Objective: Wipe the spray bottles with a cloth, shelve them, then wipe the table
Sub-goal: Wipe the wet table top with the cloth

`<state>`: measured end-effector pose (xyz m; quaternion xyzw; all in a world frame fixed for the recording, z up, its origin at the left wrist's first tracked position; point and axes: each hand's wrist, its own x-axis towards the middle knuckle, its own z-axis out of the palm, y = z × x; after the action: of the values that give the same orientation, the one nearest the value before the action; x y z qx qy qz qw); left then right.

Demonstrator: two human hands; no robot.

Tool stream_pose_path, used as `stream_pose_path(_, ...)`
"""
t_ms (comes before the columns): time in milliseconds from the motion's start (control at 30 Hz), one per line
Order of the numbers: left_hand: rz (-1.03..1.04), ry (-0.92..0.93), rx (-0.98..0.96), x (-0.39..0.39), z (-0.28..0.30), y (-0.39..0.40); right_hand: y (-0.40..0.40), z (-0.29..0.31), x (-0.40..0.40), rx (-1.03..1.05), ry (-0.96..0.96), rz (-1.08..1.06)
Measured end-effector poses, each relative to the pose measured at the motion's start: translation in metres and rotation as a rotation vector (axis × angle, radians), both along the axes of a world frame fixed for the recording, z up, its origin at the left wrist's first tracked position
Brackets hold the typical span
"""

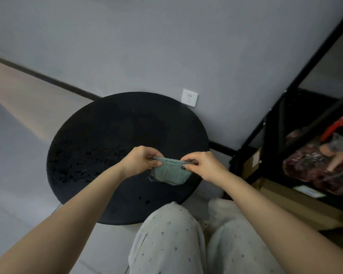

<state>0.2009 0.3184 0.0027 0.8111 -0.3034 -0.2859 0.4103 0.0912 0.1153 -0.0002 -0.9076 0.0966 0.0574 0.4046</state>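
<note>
Hands meet over the round black textured surface [99,147]: the left hand [140,160] takes the top left corner of a small pale-green knitted cloth [171,171] in a thumb-and-finger grip, and the right hand [205,166] pinches its top right corner the same way. Stretched between them, the cloth hangs above the near right part of the surface, its lower edge loose. Further right, a black metal shelf rack [275,123] stands against the grey wall, holding a dark red plastic-wrapped bundle [313,163], with brown cardboard boxes [285,202] beneath.
</note>
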Motion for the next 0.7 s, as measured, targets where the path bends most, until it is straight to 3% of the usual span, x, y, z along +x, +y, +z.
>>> stream_pose_path(700,-0.419,-0.103,-0.129,-0.138,0.071,-0.205,-0.143,0.078,-0.22,-0.075,-0.131,-0.443)
